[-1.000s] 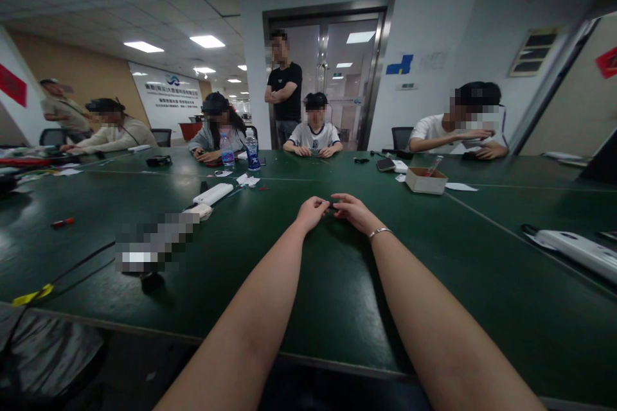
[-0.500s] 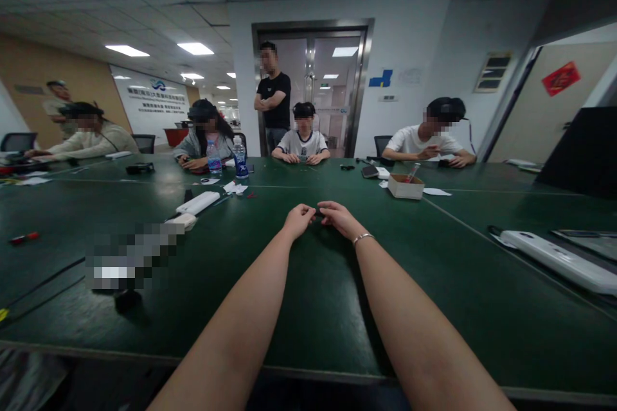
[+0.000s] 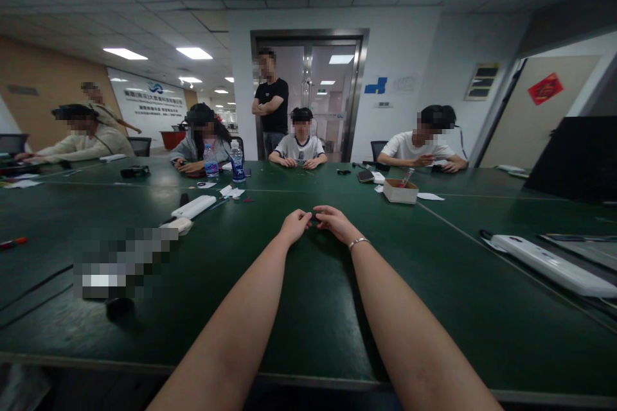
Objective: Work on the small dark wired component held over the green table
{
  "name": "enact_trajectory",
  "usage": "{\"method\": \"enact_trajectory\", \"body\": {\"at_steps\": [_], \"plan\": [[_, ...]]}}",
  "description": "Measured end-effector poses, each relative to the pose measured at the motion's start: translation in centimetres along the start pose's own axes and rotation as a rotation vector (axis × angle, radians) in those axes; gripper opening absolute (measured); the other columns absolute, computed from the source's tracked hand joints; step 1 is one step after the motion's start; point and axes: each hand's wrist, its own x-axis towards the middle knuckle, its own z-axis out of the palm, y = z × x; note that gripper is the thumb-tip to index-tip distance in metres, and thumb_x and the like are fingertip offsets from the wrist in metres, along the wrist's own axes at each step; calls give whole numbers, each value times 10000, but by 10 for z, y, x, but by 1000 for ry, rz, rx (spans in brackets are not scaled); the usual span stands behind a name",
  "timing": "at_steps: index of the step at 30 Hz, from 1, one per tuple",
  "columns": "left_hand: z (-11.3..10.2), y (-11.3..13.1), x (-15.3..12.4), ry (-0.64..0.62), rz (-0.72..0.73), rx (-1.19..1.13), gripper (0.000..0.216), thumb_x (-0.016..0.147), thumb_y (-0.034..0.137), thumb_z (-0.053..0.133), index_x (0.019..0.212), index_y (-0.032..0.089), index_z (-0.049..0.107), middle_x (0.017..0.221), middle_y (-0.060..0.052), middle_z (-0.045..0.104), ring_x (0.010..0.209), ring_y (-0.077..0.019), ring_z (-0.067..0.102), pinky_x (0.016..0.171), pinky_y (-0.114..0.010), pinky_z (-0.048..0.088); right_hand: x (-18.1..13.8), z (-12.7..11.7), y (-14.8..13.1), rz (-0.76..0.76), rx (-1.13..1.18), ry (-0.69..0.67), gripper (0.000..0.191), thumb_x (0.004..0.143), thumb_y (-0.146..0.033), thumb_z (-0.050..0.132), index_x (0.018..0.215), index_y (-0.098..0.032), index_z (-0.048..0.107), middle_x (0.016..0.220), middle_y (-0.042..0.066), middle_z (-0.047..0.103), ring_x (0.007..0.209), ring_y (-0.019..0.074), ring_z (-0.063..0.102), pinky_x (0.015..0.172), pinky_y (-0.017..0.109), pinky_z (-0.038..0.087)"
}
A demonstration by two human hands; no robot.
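- The left hand's (image 3: 294, 228) grip is a closed pinch, thumb and fingertips together, on one end of a small dark object (image 3: 314, 216); its size probably explains the fingertip hold.
- The right hand's (image 3: 336, 225) grip is curved and partly open, thumb and forefinger at the object's other side; I cannot tell whether it bears on it or merely steadies it.
- The object sits between the two hands, about midway between the left and right edges of the green worktop (image 3: 313, 308). Whether it touches the surface is hidden.
- Both forearms come in over the near edge and converge, presumably so both hands reach the object together; a bracelet (image 3: 359, 242) circles the right wrist.
- A white strip (image 3: 194, 207) lies left of the hands, and a longer white bar (image 3: 554, 263) toward the right edge, both outside the forearms and seemingly out of their way.
- Toward the far edge, an open box (image 3: 401, 196) on the right half keeps a slim item (image 3: 407, 178) leaning upright; on the left half stand two bottles, one clear (image 3: 211, 164), one blue-labelled (image 3: 238, 166).
- Co-workers sit along the far edge, one in a white T-shirt (image 3: 299, 149) facing the hands.
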Motion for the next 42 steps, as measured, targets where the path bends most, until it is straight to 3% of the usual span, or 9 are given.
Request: {"method": "enact_trajectory", "body": {"at_steps": [7,11,17,23,30,37,42], "plan": [[0,1,0,-7,14,173,363,884,473,433,732,181,585,688,-30,665,621,-143,594,634,-256,434,3,-1,2,7,6,-6,209,788,-38,595,965,-147,624,722,-3,654,474,65,571,489,172,492],[1,-1,2,-30,-8,153,389,897,480,379,762,179,584,704,-37,666,626,-149,605,635,-262,452,6,-1,4,13,14,13,201,780,-41,609,950,-147,630,708,0,652,466,69,574,479,175,487],[0,-1,3,-41,-13,128,240,841,377,498,756,175,596,712,-28,673,645,-138,605,654,-255,461,5,-1,3,30,44,15,175,797,-48,595,938,-146,628,657,-5,635,462,74,577,484,177,488],[0,2,0,-50,-3,120,293,864,409,466,762,171,604,714,-32,660,645,-142,605,660,-267,467,5,-1,2,32,43,15,178,803,-49,585,950,-142,624,650,-2,635,460,78,578,485,181,487],[-2,-1,-1,87,55,74,214,813,334,580,972,191,582,801,-5,627,611,-109,570,624,-249,454,4,-1,1,39,38,11,185,800,-42,588,949,-143,629,658,-3,635,457,74,576,493,182,498],[-1,-7,4,52,97,14,175,850,342,522,925,196,585,677,31,559,561,-91,531,566,-218,427,4,0,1,39,40,17,177,785,-48,611,926,-153,631,739,7,661,461,70,585,486,186,502],[1,-7,5,53,68,-41,141,807,250,571,933,188,586,671,32,557,561,-88,531,567,-215,431,6,-1,3,35,41,12,173,793,-57,605,935,-152,634,688,0,648,464,75,588,475,177,489]]}}
